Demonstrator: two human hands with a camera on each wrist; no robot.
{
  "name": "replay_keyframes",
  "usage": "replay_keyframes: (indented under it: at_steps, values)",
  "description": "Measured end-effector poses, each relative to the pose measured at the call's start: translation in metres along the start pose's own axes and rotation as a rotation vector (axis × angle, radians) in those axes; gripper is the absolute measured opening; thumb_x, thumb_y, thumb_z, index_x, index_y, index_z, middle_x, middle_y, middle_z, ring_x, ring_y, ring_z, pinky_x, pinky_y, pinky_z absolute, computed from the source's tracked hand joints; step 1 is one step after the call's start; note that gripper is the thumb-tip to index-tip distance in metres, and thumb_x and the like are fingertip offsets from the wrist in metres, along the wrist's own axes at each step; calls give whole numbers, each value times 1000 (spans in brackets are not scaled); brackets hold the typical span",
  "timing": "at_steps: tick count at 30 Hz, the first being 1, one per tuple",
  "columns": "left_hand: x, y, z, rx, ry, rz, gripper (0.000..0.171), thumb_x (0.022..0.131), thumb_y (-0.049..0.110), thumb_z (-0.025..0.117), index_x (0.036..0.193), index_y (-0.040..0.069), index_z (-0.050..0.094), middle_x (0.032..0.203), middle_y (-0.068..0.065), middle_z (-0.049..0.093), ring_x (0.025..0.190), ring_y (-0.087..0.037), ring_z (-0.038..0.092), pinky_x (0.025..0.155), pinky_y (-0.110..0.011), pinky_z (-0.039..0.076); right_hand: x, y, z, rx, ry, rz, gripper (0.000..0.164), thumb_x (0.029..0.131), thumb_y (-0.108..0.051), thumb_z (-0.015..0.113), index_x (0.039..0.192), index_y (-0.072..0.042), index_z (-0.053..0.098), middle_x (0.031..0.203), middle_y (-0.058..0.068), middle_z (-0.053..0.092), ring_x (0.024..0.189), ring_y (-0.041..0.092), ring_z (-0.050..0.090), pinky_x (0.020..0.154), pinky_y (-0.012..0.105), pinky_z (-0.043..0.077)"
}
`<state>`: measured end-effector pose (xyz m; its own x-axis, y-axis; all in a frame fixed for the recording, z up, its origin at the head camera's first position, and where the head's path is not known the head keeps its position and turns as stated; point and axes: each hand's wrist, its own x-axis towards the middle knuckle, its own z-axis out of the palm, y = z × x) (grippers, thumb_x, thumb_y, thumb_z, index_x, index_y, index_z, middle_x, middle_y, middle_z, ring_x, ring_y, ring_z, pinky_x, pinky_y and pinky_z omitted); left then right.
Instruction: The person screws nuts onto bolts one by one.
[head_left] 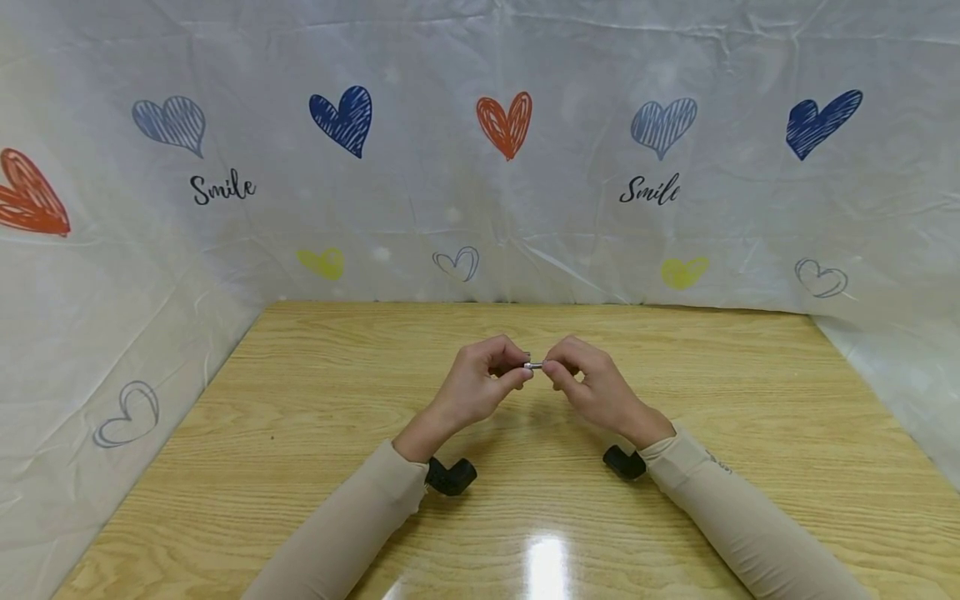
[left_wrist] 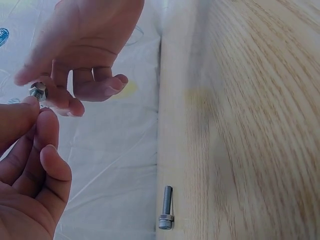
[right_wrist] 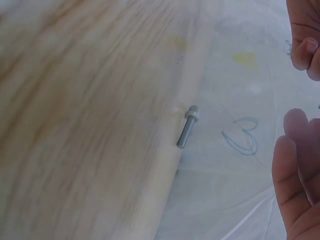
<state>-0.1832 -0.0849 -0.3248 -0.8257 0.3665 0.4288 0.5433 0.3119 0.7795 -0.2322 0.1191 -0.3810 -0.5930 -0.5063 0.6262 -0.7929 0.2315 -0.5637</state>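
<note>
In front of me both hands meet over the table at a small metal bolt. My left hand pinches one end of it between thumb and fingertips. At its other end, the thumb and forefinger of my right hand pinch a nut around the bolt's thread, seen in the left wrist view. That view also shows a second bolt, with a ring or nut by its head, lying on the tabletop. It appears in the right wrist view too, but the hands seem to hide it in the head view.
The wood-grain table spreads around both hands. A pale cloth with hearts and lettering hangs behind it and at the sides. Black wrist devices are at both cuffs.
</note>
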Motion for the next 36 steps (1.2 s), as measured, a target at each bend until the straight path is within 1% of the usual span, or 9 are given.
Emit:
replay_keyframes:
  at_steps: [2, 5, 8, 11, 19, 25, 30, 33, 36]
  values:
    - [0, 1, 0, 7, 2, 0, 5, 88, -4, 65, 93, -4, 64, 79, -17, 65, 66, -31, 61, 57, -26, 45, 0, -4, 0, 1, 2, 25, 12, 92, 0, 60, 98, -10, 62, 83, 0, 57, 66, 11, 53, 59, 29, 45]
    - [0, 2, 0, 17, 5, -5, 5, 87, -5, 65, 92, -4, 64, 78, -14, 65, 65, -27, 61, 57, -25, 46, 1, -16, -3, 25, 3, 46, 22, 88, 5, 64, 107, -2, 58, 90, 9, 60, 65, 16, 57, 59, 32, 48]
    - [0, 3, 0, 21, 6, -9, 5, 87, -6, 65, 92, -5, 64, 77, -14, 65, 65, -24, 61, 58, -26, 47, 4, -31, -7, 48, -4, 47, 28, 85, 6, 66, 110, 1, 54, 93, 14, 60, 66, 19, 59, 60, 36, 50]
    - [0, 3, 0, 21, 6, -12, 5, 87, -6, 65, 92, -5, 64, 78, -16, 65, 65, -24, 61, 58, -28, 48, 6, -40, -9, 51, -17, 37, 26, 85, 7, 66, 107, 1, 54, 88, 13, 60, 65, 19, 59, 60, 35, 50]
    - [0, 3, 0, 17, 5, -12, 5, 87, -6, 65, 92, -6, 64, 78, -17, 65, 66, -29, 61, 59, -30, 48, 6, -38, -8, 68, -29, 5, 19, 87, 10, 62, 104, 4, 54, 85, 13, 60, 63, 20, 59, 59, 32, 49]
    - [0, 4, 0, 18, 9, -11, 5, 87, -5, 65, 92, -5, 64, 76, -12, 64, 65, -27, 60, 58, -29, 46, 7, -37, -8, 62, -29, -2, 10, 91, 7, 59, 97, 0, 58, 79, 8, 58, 61, 15, 56, 57, 32, 47]
    - [0, 4, 0, 7, 3, -4, 5, 88, -5, 65, 92, -5, 64, 78, -15, 64, 66, -29, 61, 59, -31, 47, 7, -38, -9, 44, -30, 5, 15, 92, 8, 56, 90, -6, 61, 79, 6, 56, 63, 13, 54, 58, 27, 46]
    - [0, 3, 0, -2, -1, 0, 5, 88, -5, 64, 93, -5, 64, 79, -18, 64, 67, -32, 61, 58, -31, 47, 7, -38, -10, 34, -30, 22, 14, 93, 8, 55, 93, -4, 61, 78, 5, 57, 62, 16, 55, 58, 26, 45]
    - [0, 2, 0, -8, 3, 2, 5, 88, -5, 64, 92, -5, 64, 79, -18, 64, 67, -35, 61, 58, -31, 48, 7, -40, -10, 39, -29, 42, 14, 91, 7, 57, 103, 0, 58, 84, 8, 59, 63, 19, 57, 58, 29, 47]
